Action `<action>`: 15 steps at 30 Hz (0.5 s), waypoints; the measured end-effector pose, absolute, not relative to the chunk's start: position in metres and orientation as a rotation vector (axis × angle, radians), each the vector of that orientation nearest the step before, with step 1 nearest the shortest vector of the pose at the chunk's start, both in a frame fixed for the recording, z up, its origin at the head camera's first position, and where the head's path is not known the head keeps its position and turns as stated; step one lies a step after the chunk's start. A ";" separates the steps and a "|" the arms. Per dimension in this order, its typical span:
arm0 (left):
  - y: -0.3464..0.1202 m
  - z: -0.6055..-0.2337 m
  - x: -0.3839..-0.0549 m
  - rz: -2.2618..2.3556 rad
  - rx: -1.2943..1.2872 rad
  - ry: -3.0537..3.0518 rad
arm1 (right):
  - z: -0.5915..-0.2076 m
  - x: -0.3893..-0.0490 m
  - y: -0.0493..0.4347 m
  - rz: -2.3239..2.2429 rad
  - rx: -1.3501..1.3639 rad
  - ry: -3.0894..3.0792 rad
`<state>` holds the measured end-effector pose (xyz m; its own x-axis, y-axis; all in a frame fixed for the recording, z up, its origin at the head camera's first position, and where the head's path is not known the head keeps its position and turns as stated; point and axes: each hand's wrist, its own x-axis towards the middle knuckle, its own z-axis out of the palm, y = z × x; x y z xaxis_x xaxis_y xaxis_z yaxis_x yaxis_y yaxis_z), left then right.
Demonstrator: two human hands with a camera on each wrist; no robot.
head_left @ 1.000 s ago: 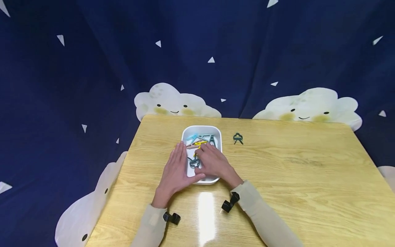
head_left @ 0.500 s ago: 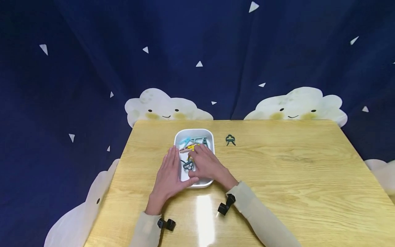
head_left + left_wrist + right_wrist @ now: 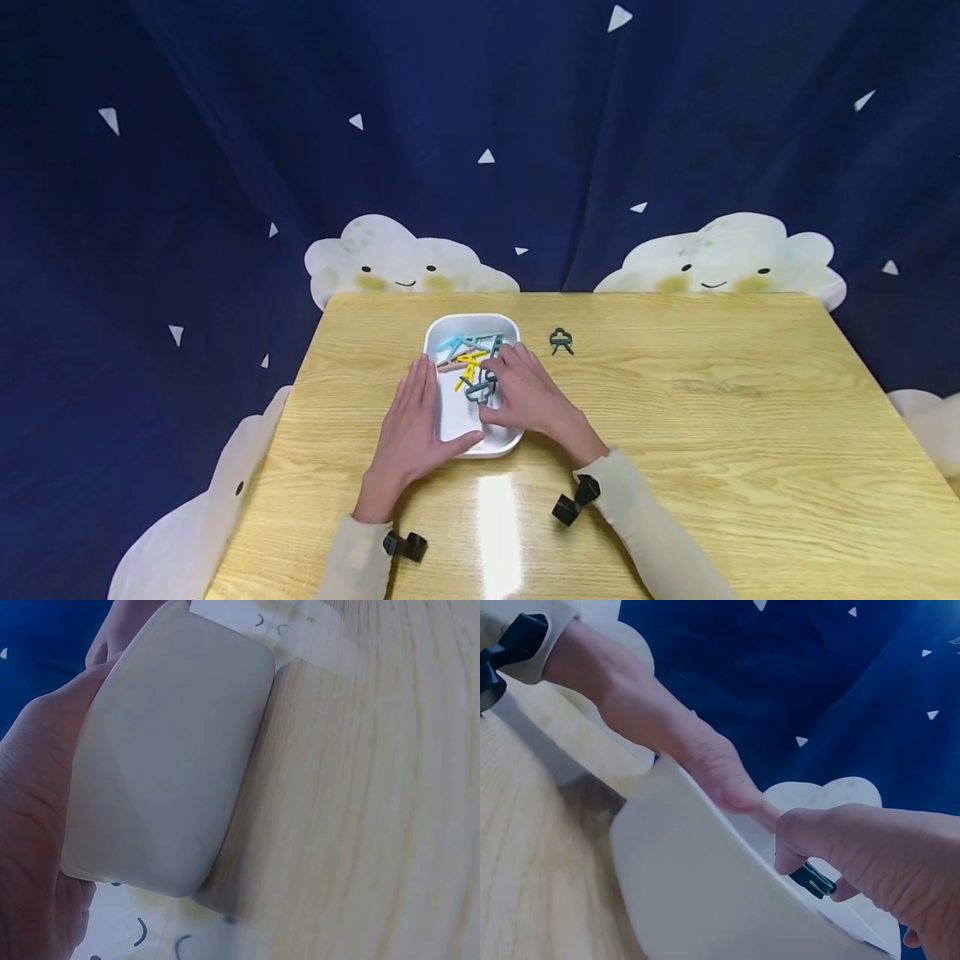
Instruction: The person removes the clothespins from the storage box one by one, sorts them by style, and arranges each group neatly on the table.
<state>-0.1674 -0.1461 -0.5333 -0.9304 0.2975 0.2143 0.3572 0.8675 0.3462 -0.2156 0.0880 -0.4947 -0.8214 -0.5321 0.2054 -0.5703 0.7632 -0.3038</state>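
My left hand (image 3: 408, 425) lies along the left side of a white plastic box (image 3: 453, 421), its fingers straight and its thumb at the near rim. In the left wrist view that hand runs along the box's rim. Over the box's right half, my right hand (image 3: 528, 396) pinches a dark green clip (image 3: 477, 392) between thumb and fingers; the right wrist view shows this clip (image 3: 815, 881) just beyond the rim. Inside the box, yellow clips (image 3: 468, 375), a light blue clip (image 3: 452, 342), a pinkish clip (image 3: 452, 365) and green ones lie towards the far end.
Another dark green clip (image 3: 561, 340) is on the wooden table (image 3: 712, 450), to the right of the box's far end. Behind the table hangs a dark blue curtain (image 3: 420, 183) with white triangles and clouds.
The head view has shifted slightly. My right hand has moved to the right inside the box with the dark green clip, uncovering yellow clips. My left hand stays at the box.
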 end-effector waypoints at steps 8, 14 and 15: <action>-0.144 -0.532 -0.170 -0.581 -0.511 -2.870 | -0.487 -0.218 0.109 0.585 0.815 -2.818; -0.145 -0.531 -0.168 -0.591 -0.499 -2.891 | -0.482 -0.219 0.123 0.619 0.762 -2.807; -0.145 -0.531 -0.168 -0.589 -0.499 -2.890 | -0.482 -0.220 0.126 0.623 0.751 -2.807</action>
